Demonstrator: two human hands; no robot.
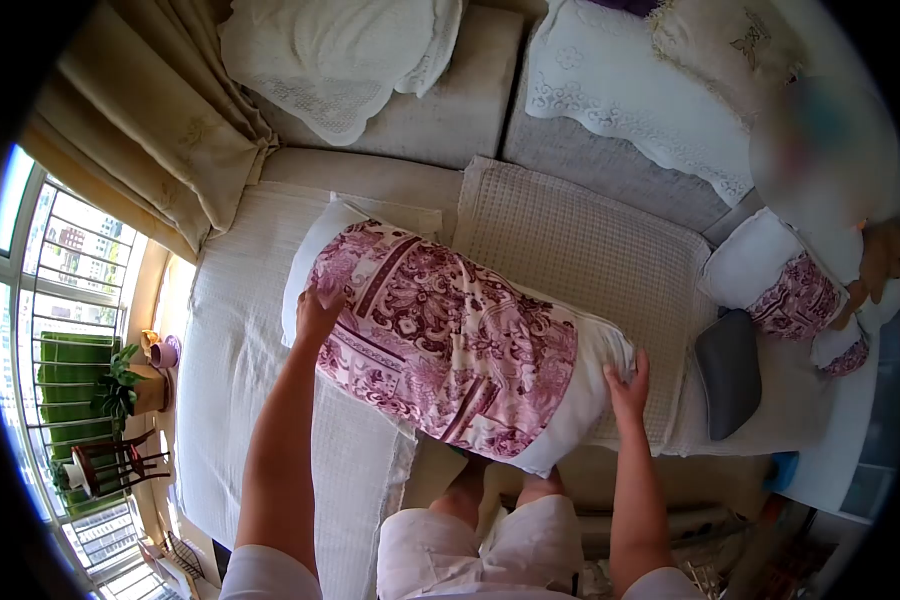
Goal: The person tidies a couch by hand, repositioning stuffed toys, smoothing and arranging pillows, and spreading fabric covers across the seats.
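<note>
A large pillow [450, 340] with a pink and maroon patterned middle and plain white ends lies at a slant in front of me, over the sofa's edge and above my legs. My left hand [320, 315] grips its left end, where the pattern borders the white, with the fingers bent into the cloth. At the other end, my right hand [627, 387] holds the white corner, thumb and fingers closed about the fabric. Part of each hand's grip is hidden by the cloth.
A sofa with a quilted beige cover [580, 230] runs behind the pillow. To the right are a grey cushion [728, 375] and another patterned pillow [795, 295]. Curtains [155, 120], a potted plant [120, 385] and a small wooden chair [115, 467] stand by the window at left.
</note>
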